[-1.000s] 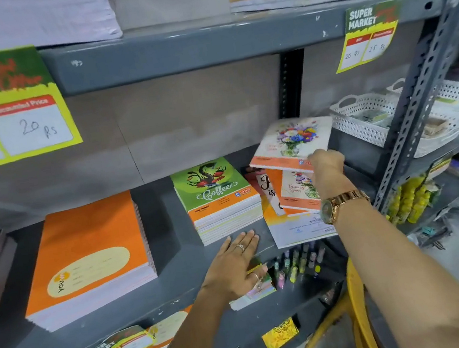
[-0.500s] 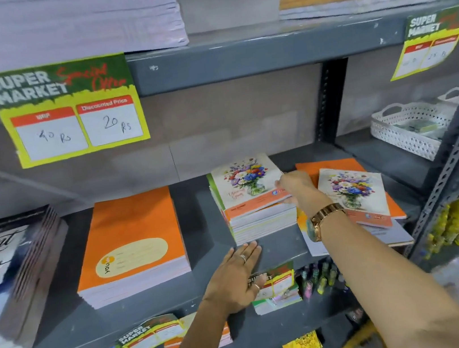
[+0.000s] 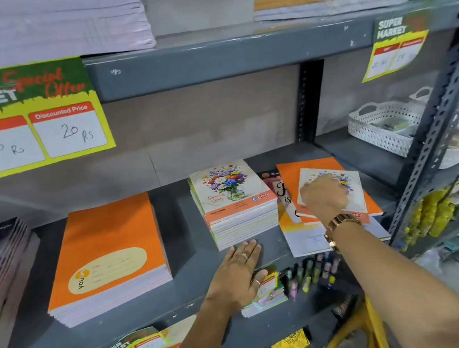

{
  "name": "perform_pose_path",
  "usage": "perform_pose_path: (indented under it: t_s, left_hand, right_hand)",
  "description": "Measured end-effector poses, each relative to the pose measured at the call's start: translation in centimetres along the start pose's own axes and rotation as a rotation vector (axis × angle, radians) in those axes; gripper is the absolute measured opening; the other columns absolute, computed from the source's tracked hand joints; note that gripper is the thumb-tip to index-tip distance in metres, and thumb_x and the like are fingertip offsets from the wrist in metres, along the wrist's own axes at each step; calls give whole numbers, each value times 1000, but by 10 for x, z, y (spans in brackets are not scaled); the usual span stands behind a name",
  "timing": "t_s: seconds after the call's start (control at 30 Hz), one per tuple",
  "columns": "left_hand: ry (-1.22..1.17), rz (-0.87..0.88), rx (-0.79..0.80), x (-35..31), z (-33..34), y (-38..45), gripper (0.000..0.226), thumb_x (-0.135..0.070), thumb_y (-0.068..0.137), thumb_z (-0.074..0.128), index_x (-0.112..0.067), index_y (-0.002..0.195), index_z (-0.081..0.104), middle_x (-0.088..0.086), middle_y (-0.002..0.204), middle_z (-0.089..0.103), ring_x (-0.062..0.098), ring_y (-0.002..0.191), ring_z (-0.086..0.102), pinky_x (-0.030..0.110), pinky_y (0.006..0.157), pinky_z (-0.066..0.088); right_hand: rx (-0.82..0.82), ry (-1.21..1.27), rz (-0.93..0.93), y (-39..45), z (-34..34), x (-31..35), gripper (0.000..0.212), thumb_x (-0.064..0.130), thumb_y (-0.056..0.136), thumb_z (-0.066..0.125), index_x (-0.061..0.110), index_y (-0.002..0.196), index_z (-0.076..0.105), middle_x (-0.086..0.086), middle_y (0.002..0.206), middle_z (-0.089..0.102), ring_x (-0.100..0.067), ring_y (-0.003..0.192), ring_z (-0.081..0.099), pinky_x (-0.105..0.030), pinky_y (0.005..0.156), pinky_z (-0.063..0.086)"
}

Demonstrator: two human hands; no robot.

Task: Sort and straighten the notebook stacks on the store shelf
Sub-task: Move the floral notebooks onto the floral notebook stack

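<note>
Fingers (image 3: pixel 318 187) curled on floral notebook (image 3: pixel 352 188); white basket (image 3: pixel 376 128) with unclear items.

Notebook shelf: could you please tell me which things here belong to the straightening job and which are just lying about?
Part of the job:
- floral-cover notebook stack
- loose floral notebook under the right hand
- orange notebook stack
- left hand, flat on the shelf

Just lying about:
- price tag
- white perforated baskets
- highlighter pens

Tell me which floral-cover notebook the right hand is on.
The loose floral notebook lying askew on the messy right pile, under the right hand; the other floral one tops the neat middle stack.
</note>
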State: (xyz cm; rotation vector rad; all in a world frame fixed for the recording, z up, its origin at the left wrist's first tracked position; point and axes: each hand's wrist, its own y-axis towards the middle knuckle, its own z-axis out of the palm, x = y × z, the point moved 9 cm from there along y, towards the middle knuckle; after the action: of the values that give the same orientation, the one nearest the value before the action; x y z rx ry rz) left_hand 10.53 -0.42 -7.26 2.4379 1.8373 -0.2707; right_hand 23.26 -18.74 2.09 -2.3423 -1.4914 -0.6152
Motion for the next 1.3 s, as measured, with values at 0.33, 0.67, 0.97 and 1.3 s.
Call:
perform_pose_path:
  t_s: [0.33,0.67,0.97,1.3]
  left_hand:
    - [23,18,-15,-25,7,33,60,-43,98,22,-15,148,2,2,159,1,15,147,-1,31,121,-2]
    - [16,23,-41,-23,9,32,67,-51,95,26,-18,148,1,0,159,1,14,147,-1,28,118,-7]
    - [45,-7,-4,-12,10,17,65,-48,96,24,-19,148,-2,-1,159,-3,15,147,-4,34,120,-4]
    - [37,-91,-46,21,3,-20,64,-49,96,23,-21,148,-2,-4,159,-3,12,146,-4,30,119,-7]
  right_hand:
    - [162,-142,116,25,-1,-78,99,55,77,66,-9,138,22,-22,141,37,-34,130,38,-42,101,42]
    - [65,-40,87,25,-24,-58,59,27,86,63,-9,129,42,-22,133,49,-32,122,51,-36,94,49]
    - [-244,297,-138,-4,-84,15,33,8,86,58,-1,114,43,-24,119,60,-44,109,58,-46,84,50]
    - [41,527,-155,-21,-52,79,34,13,89,48,4,120,56,-21,124,60,-38,113,56,-37,90,46]
